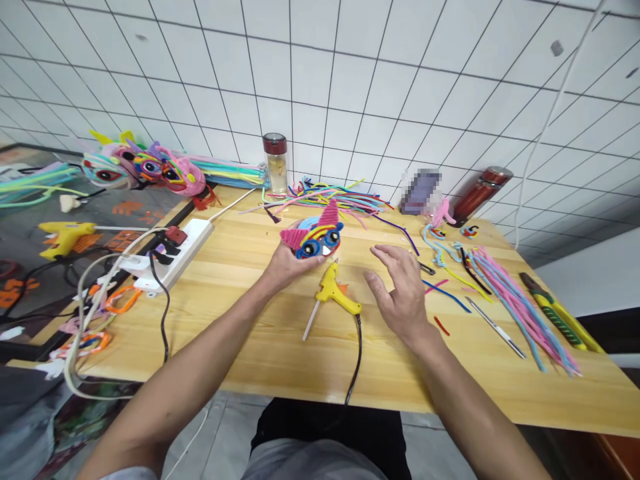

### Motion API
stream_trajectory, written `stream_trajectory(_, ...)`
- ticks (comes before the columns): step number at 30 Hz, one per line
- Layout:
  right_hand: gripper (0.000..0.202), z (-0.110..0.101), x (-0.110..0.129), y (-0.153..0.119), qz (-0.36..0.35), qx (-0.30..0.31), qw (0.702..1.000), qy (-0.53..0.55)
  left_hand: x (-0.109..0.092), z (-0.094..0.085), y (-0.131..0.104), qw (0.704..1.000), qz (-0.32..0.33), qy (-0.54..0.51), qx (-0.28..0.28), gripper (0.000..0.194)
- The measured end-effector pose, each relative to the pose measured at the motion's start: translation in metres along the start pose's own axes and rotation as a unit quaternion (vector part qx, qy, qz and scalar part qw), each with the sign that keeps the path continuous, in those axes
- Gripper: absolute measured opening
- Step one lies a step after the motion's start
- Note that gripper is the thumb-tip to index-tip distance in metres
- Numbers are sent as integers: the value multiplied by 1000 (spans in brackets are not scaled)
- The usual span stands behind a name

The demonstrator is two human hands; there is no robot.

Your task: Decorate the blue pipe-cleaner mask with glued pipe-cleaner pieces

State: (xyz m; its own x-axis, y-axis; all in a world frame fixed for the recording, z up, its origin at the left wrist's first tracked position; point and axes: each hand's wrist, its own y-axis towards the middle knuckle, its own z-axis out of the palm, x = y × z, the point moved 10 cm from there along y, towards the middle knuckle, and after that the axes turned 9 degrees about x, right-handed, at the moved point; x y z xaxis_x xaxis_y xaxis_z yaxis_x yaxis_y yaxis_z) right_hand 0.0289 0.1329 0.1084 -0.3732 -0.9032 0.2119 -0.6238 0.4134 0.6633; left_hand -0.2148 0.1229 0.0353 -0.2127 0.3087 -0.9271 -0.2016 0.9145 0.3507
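A colourful pipe-cleaner animal head (320, 235), with pink pointed ears and blue-ringed eyes, is held in my left hand (295, 265), whose fingers wrap round its underside. Just below it a yellow glue gun (336, 291) lies on the table, a white glue stick poking out of its back and a black cord running to the front edge. To the right of the glue gun, my right hand (399, 288) hovers over the wood with its thumb and fingers apart and nothing between them.
A power strip (187, 257) with cables and a second glue gun (67, 239) are at left. Behind are finished heads (145, 167), a glass bottle (276, 163) and pipe cleaners (335, 199). Pliers (557, 313), a pen (496, 327) and a red flask (480, 195) are at right.
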Motion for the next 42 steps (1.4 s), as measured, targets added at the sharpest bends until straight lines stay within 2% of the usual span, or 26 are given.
stream_trajectory(5, 29, 16, -34, 2, 44, 70, 994, 66, 9, -16, 11, 999, -16, -27, 11, 97)
stream_trajectory(8, 30, 17, -55, -3, 96, 63, 984, 133, -4, -10, 9, 1000, -9, -8, 15, 97)
stream_trajectory(11, 45, 15, -71, -10, 165, 24, 955, 245, -33, 8, 4, 999, 11, 30, 28, 100)
stream_trajectory(15, 73, 21, -72, -16, 209, -11, 889, 408, -64, 38, -2, 995, 24, 83, 50, 106)
stream_trajectory(20, 85, 30, -67, -21, 226, -41, 818, 527, -70, 65, -5, 993, 18, 98, 69, 111)
stream_trajectory(23, 89, 35, -66, -23, 234, -57, 795, 556, -66, 79, -8, 992, 10, 90, 89, 110)
stream_trajectory(27, 91, 37, -63, -23, 237, -57, 791, 562, -65, 92, -12, 992, -1, 77, 103, 107)
stream_trajectory(35, 62, 31, -57, -21, 247, -44, 797, 549, -71, 104, -15, 989, -7, 77, 126, 110)
stream_trajectory(39, 61, 34, -57, -24, 262, -39, 797, 542, -60, 106, -18, 990, -49, 15, 133, 115)
stream_trajectory(42, 64, 37, -56, -26, 267, -36, 793, 546, -51, 106, -20, 988, -81, -38, 123, 110)
